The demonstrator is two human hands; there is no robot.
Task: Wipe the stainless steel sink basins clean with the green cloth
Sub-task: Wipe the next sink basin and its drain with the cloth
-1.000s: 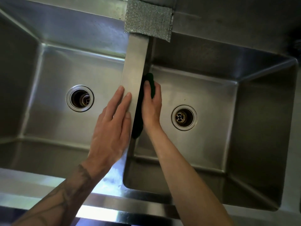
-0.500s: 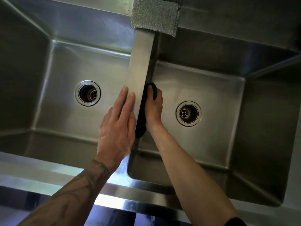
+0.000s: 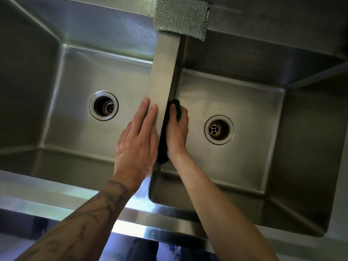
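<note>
A stainless steel double sink fills the view, with a left basin (image 3: 79, 81) and a right basin (image 3: 244, 102) split by a flat divider (image 3: 165, 72). My left hand (image 3: 137, 144) rests flat on the divider's near end, fingers straight. My right hand (image 3: 177, 134) is down in the right basin and holds the dark green cloth (image 3: 162, 155) against the divider's wall. Its fingers curl over the cloth's top end. Most of the cloth is hidden behind the hand and the divider's edge.
Each basin has a round drain, the left drain (image 3: 103, 105) and the right drain (image 3: 219, 129). A silver mesh scouring cloth (image 3: 181, 16) hangs over the divider's far end. The sink's front rim (image 3: 56, 196) runs below my forearms.
My right hand has slid the green cloth a little toward me along the divider wall. My left hand stays flat on the divider. The view has shifted slightly.
</note>
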